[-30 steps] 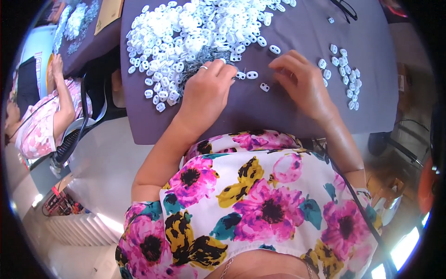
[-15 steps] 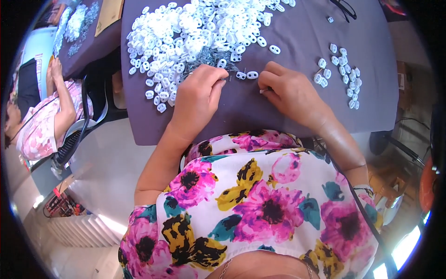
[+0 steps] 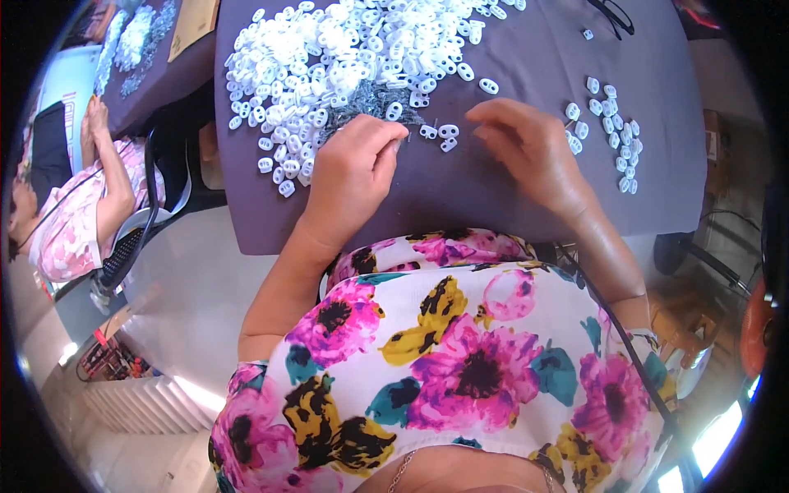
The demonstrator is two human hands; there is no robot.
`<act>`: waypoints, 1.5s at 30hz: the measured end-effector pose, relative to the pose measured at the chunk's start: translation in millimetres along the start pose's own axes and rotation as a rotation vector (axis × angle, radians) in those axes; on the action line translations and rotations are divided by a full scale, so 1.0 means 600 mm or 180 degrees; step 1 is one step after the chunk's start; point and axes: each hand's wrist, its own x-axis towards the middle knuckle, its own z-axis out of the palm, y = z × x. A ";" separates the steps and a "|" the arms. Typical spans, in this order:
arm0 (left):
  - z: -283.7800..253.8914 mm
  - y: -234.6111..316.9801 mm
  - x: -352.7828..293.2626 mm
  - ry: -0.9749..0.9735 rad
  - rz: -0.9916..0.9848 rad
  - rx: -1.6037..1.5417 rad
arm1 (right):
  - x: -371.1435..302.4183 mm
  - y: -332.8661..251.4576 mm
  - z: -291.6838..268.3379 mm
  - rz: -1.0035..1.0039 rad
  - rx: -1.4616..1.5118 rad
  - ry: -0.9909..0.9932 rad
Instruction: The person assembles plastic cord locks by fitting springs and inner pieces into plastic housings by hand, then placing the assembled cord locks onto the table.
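A big heap of small white plastic pieces (image 3: pixel 345 49) covers the far part of the purple-grey table (image 3: pixel 493 197), with a patch of small dark metal bits (image 3: pixel 366 100) at its near edge. My left hand (image 3: pixel 349 177) rests palm down with its fingertips at that dark patch. My right hand (image 3: pixel 530 152) lies curled on the table just right of three loose white pieces (image 3: pixel 440 135); whether its fingers pinch one is hidden. A smaller group of white pieces (image 3: pixel 612 127) lies to the right of my right hand.
Another person in a pink top (image 3: pixel 78 209) sits at the left at a second table (image 3: pixel 156 62) with more white pieces. A dark chair (image 3: pixel 140 238) stands between us. Black glasses (image 3: pixel 608 12) lie at the table's far right.
My left hand has slid forward and left to the dark bits at the heap's edge. My right hand has drawn in toward the loose pieces and curled its fingers.
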 end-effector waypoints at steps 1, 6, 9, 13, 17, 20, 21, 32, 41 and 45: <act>0.001 -0.003 -0.002 -0.0002 0.0002 0.0002 | 0.002 0.005 -0.003 -0.0168 -0.0200 0.0116; 0.002 -0.003 -0.006 -0.0212 0.0294 0.0644 | 0.003 0.008 -0.005 -0.0338 -0.0669 -0.0048; -0.001 -0.007 -0.006 -0.0327 0.0289 0.0835 | 0.002 0.006 0.015 -0.0520 -0.0568 -0.0176; -0.016 -0.003 -0.005 -0.0221 0.0092 0.0813 | 0.010 0.002 0.034 -0.0838 -0.1304 -0.0320; -0.036 -0.003 -0.002 0.0147 -0.0280 0.0343 | 0.009 0.011 0.039 -0.1051 -0.1580 -0.0259; -0.040 -0.003 -0.007 0.0198 -0.0233 0.0398 | 0.011 0.012 0.031 -0.0885 -0.1230 -0.0253; -0.036 -0.003 -0.011 0.0147 -0.0101 0.0449 | 0.011 0.010 0.029 -0.0892 -0.1230 -0.0254; 0.009 0.006 0.013 -0.0418 0.0478 0.1107 | -0.016 0.009 0.006 -0.0895 -0.0779 -0.0285; 0.015 0.020 0.014 -0.0546 0.0330 0.1320 | -0.026 0.008 0.000 -0.0569 -0.1081 -0.0167; 0.015 0.020 0.010 -0.0377 0.0446 0.1327 | -0.021 -0.001 0.016 -0.0776 -0.1448 -0.0367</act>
